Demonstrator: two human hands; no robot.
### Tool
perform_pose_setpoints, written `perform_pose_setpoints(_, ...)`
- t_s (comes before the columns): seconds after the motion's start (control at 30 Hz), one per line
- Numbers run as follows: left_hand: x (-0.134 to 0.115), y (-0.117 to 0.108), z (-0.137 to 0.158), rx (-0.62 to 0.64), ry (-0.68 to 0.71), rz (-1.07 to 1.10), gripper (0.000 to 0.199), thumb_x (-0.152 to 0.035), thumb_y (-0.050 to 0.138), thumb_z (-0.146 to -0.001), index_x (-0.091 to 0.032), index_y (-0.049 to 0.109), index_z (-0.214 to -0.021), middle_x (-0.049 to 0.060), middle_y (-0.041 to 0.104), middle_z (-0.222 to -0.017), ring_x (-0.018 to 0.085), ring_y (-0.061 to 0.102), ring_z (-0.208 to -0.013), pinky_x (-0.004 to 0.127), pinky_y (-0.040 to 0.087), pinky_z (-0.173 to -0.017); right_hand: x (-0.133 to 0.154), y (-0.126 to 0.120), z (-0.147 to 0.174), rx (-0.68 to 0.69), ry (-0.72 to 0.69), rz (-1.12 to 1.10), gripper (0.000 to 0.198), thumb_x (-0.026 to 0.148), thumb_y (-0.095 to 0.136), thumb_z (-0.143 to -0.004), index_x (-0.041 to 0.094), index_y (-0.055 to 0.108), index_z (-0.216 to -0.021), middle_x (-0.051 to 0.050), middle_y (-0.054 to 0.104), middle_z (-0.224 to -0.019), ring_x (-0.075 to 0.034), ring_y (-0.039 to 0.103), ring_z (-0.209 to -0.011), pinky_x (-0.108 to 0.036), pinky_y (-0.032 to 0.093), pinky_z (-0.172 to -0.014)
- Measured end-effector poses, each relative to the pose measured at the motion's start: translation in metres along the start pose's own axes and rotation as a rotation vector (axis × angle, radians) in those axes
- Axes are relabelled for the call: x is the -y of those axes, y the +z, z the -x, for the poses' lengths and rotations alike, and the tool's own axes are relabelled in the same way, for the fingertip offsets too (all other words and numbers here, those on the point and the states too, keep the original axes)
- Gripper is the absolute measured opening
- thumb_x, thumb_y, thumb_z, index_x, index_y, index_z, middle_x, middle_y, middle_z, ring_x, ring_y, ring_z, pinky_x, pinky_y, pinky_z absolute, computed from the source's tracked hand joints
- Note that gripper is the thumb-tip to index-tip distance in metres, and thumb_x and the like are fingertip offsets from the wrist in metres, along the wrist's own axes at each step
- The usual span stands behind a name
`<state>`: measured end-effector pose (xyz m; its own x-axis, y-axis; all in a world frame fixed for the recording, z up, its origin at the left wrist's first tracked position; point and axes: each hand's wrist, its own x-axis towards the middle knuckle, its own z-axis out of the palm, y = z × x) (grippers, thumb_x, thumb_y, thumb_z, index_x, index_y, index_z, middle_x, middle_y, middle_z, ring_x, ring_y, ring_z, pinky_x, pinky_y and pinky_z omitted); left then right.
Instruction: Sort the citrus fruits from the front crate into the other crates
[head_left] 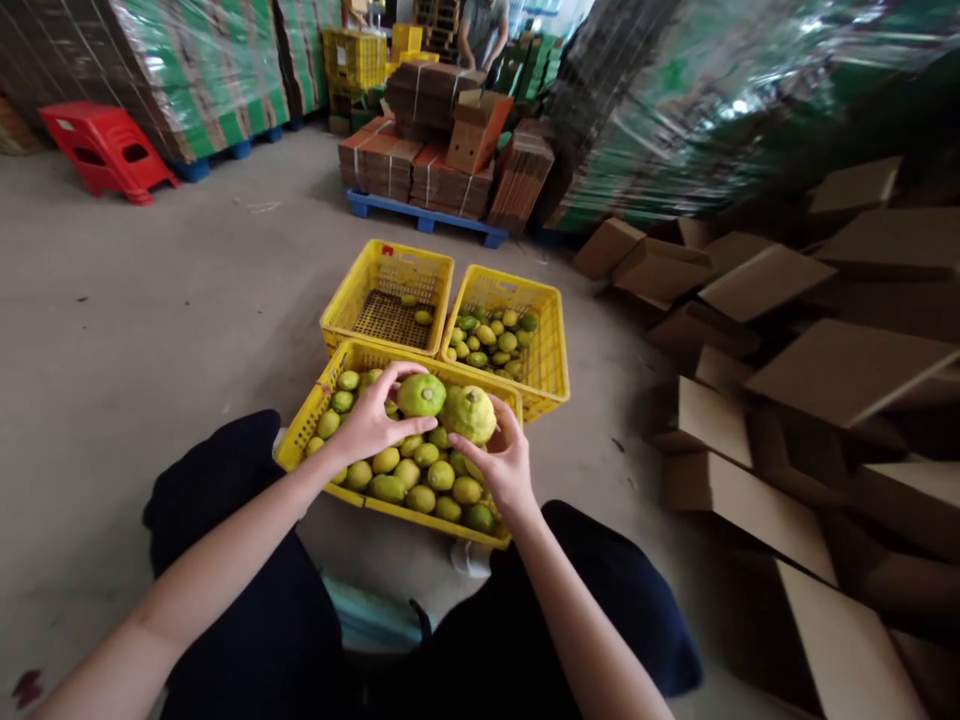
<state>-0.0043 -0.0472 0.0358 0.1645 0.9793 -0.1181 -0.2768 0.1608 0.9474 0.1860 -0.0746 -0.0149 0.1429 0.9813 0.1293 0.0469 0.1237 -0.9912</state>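
Note:
My left hand (382,415) grips a green lemon (421,395) between thumb and fingers. Beside it, a larger, yellower lemon (470,414) is held in my right hand (506,460). Both fruits are raised close together, stem ends toward me, above a yellow plastic crate (300,440) full of green and yellow lemons (386,488). Behind it on the right, a second yellow crate (551,350) holds a smaller heap of lemons (486,336). The far left yellow crate (341,300) has only a couple of lemons (423,317) on its bottom.
Open cardboard boxes (765,500) are piled along the right. A blue pallet (427,217) carries bundled flat cartons (382,160) ahead. A red stool (109,150) stands at the left. Tall plastic-wrapped stacks (202,70) flank the space, and a person (481,35) is at the back.

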Motion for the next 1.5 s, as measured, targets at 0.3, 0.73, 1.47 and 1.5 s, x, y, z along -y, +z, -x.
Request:
perform_pose_setpoints(0.3,-0.005,0.003,-0.001,0.047,0.101,-0.161,0.055,-0.008,0.088,-0.055,-0.023,0.071,-0.105,0.009,0.065,-0.124,0.030,0.051,-0.129,0.031,0.051,-0.095,0.012,-0.001,0.006,-0.083,-0.294,0.263,0.061,0.031,0.083,-0.070,0.028,0.056,-0.124,-0.007,0.062,-0.126,-0.029,0.059,-0.120,-0.052,0.046,-0.105)
perform_pose_setpoints(0.73,0.013,-0.011,-0.019,0.016,-0.432,0.156,0.022,-0.033,0.073,-0.083,-0.013,0.073,-0.093,0.004,0.061,-0.052,0.013,0.052,-0.036,0.019,0.028,-0.029,0.019,0.001,0.004,0.074,0.365,-0.149,0.057,0.063,0.068,-0.076,0.024,0.064,-0.118,-0.007,0.075,-0.092,-0.027,0.072,-0.077,-0.043,0.060,-0.068)
perform_pose_setpoints(1.47,0.029,-0.006,-0.035,0.057,0.230,-0.015,0.065,-0.031,0.096,-0.047,-0.020,0.061,-0.101,0.004,0.068,-0.099,0.020,0.066,-0.096,0.030,0.052,-0.086,0.020,0.013,0.008,-0.309,-0.087,0.021,0.064,0.034,0.091,-0.054,0.024,0.056,-0.105,-0.004,0.073,-0.100,-0.024,0.070,-0.095,-0.042,0.058,-0.087)
perform_pose_setpoints(1.5,0.029,-0.006,-0.035,0.072,0.227,-0.020,0.062,-0.033,0.095,-0.051,-0.020,0.062,-0.102,0.005,0.069,-0.099,0.021,0.066,-0.096,0.032,0.052,-0.088,0.019,0.013,0.007,-0.314,-0.111,0.028,0.063,0.033,0.091,-0.055,0.024,0.056,-0.106,-0.004,0.072,-0.100,-0.024,0.070,-0.096,-0.041,0.057,-0.087)
